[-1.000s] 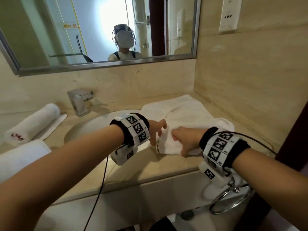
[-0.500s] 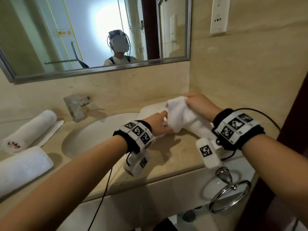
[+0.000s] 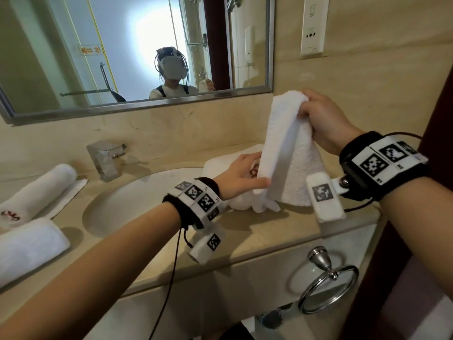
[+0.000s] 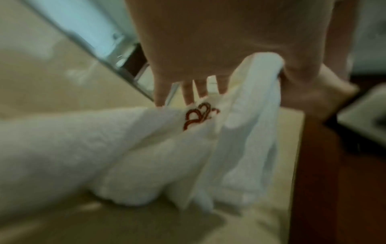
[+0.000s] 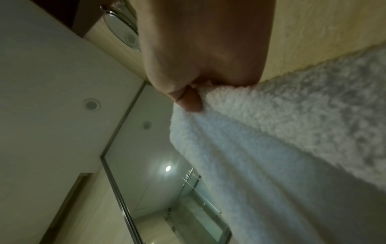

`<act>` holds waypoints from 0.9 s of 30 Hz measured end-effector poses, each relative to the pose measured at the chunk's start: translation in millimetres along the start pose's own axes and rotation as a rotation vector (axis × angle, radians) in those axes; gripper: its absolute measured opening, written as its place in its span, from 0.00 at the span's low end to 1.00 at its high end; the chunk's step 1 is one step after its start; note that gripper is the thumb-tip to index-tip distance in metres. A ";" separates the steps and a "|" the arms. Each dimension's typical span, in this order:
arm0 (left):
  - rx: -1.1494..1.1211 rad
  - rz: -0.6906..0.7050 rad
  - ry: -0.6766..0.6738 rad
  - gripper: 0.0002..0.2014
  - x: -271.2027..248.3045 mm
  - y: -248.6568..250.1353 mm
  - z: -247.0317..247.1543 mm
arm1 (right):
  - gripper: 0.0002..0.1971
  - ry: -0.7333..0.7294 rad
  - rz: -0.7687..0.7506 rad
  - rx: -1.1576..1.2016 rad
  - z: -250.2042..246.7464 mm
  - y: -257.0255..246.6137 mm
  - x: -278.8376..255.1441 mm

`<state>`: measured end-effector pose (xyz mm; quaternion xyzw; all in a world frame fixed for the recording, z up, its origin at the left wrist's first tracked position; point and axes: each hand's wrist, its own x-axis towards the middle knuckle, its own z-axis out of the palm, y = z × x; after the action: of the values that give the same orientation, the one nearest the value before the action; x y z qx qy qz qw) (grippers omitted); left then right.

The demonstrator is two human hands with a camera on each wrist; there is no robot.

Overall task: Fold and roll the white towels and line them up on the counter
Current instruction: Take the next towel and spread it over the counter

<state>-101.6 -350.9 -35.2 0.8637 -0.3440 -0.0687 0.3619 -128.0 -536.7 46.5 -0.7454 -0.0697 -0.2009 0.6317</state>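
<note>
A white towel (image 3: pixel 282 148) hangs half-lifted over the right end of the counter (image 3: pixel 257 236), its lower part bunched on the stone. My right hand (image 3: pixel 306 109) pinches its top end up near the mirror's lower edge; the right wrist view shows thumb and fingers (image 5: pixel 192 99) clamped on the terry edge (image 5: pixel 271 132). My left hand (image 3: pixel 257 173) holds the lower part. A fold of the white towel (image 4: pixel 250 132) runs between thumb and fingers (image 4: pixel 188 92), near a red embroidered logo (image 4: pixel 198 115). One rolled towel (image 3: pixel 36 190) and one folded towel (image 3: pixel 27 249) lie on the left.
A sink basin (image 3: pixel 147 200) fills the counter's middle, with a chrome faucet (image 3: pixel 105 158) behind it. The tiled wall (image 3: pixel 367 82) stands close on the right. A chrome towel ring (image 3: pixel 328 288) hangs below the counter's front edge. A mirror (image 3: pixel 122 45) is above.
My right hand has lifted the towel's end from the counter up toward the mirror. My left hand has shifted right onto the hanging lower part.
</note>
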 end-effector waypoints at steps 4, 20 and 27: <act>0.293 -0.023 0.327 0.42 -3.8 10.6 14.8 | 0.14 0.139 -0.115 0.023 4.7 -20.1 6.0; 0.338 -0.135 0.296 0.12 30.0 34.5 32.6 | 0.09 0.294 -0.202 0.205 -8.9 -71.5 17.1; -0.280 -0.104 0.214 0.09 14.7 29.9 -22.4 | 0.10 0.371 -0.189 0.108 -52.2 -69.3 18.1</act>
<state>-98.6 -362.3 3.2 0.8239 -0.2454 -0.0426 0.5091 -147.3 -576.7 123.2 -0.6508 -0.0327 -0.3890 0.6512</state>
